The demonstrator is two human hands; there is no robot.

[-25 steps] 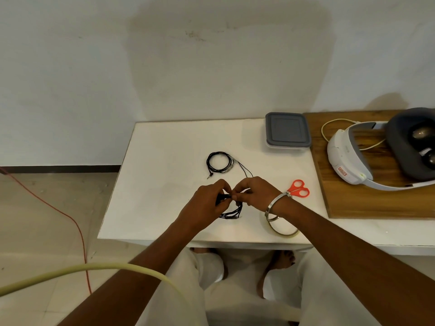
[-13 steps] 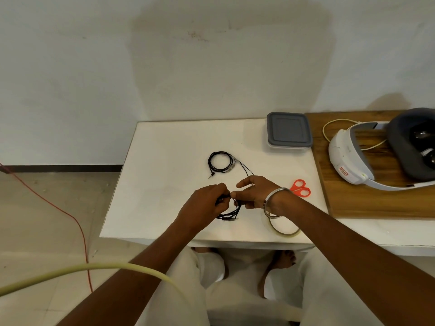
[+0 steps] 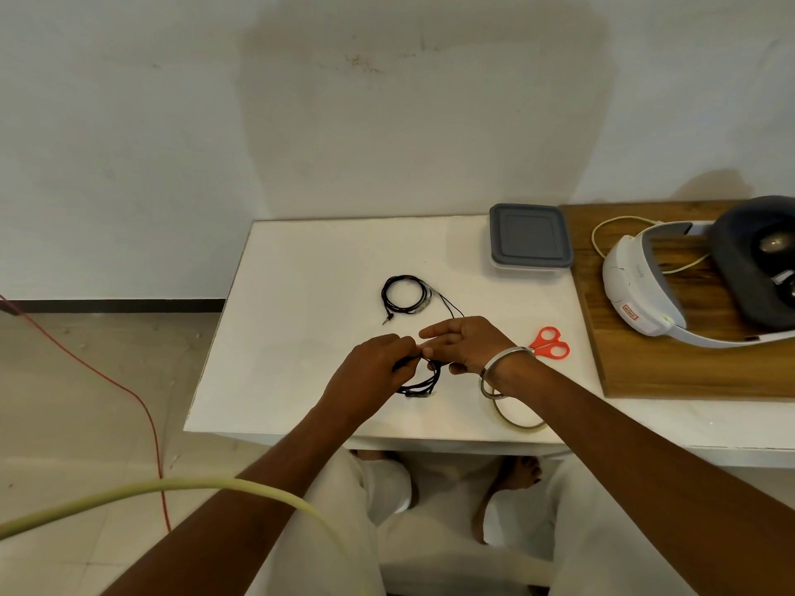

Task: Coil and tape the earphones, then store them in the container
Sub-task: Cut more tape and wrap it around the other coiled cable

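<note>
Far left, at 9 o'clock: a red cable (image 3: 129, 393) trailing across the floor. Lower left, at 7 o'clock: a pale yellow cord (image 3: 172, 486) arcing close to the camera, blurred, crossing the left forearm. On the white tabletop (image 3: 301, 294), at the centre: a coiled black earphone set (image 3: 406, 296) lying flat, plug end poking out at its 7 o'clock, apart from both hands. Just below, toward 6 o'clock: left hand (image 3: 370, 372) with fingers curled, pinching a second bundle of black earphones (image 3: 423, 380), part of its loops hidden behind the knuckles. Meeting it from the right: right hand (image 3: 466, 344), index and middle fingers stretched out straight, thumb tucked below near the wire; whether that thumb actually presses the wire, hard to tell. Metal bangle (image 3: 501, 372) on the right wrist. Below the wrist, at 5 o'clock: a thin tape ring (image 3: 516, 419), partly covered by the forearm. At 3 o'clock of the hands: orange scissors (image 3: 550, 344), blades hidden behind the wrist. At 1 o'clock: grey-lidded container (image 3: 531, 236), closed, at the tabletop's far edge. Far right: wooden board (image 3: 645, 363) bearing a white headset (image 3: 636, 290), cut off by the frame edge.
</note>
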